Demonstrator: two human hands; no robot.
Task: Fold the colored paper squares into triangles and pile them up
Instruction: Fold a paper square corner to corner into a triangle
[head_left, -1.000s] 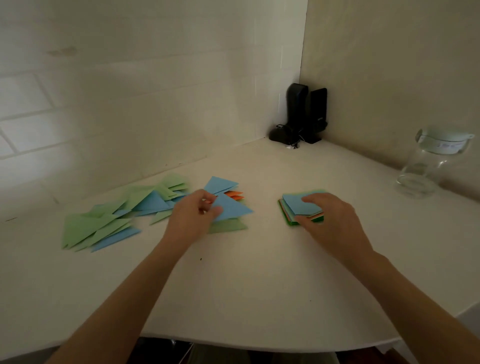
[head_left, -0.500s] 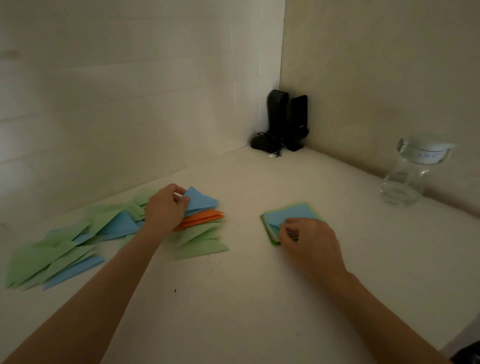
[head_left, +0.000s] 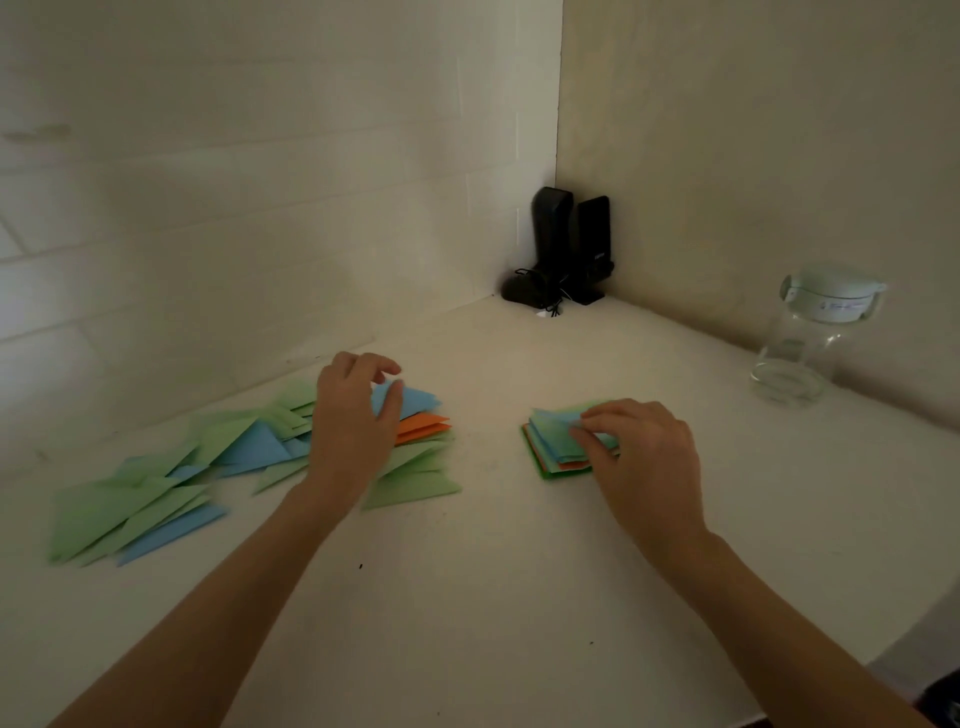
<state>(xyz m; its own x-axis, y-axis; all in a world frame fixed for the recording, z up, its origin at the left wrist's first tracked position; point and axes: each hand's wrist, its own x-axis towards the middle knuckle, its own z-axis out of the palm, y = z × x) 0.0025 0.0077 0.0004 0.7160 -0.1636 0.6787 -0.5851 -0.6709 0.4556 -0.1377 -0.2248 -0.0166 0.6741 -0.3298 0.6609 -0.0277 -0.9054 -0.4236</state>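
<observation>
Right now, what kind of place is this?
Probably a home desk or counter set into a room corner: a white tabletop against bare walls, black speakers with cables at the back, a lidded glass jar by the right wall. Not a lab or workshop, as far as it shows.

Lighting: dim, warm, even; source not visible. Shadows: soft, faint, darkest beside the black upright speakers (head_left: 569, 249) in the corner. Glare: none. Focus: slightly soft throughout; right hand (head_left: 641, 457) motion-blurred at its fingers (head_left: 592, 423). Distortion: wide-angle bending of wall tile lines towards the left edge.
</observation>
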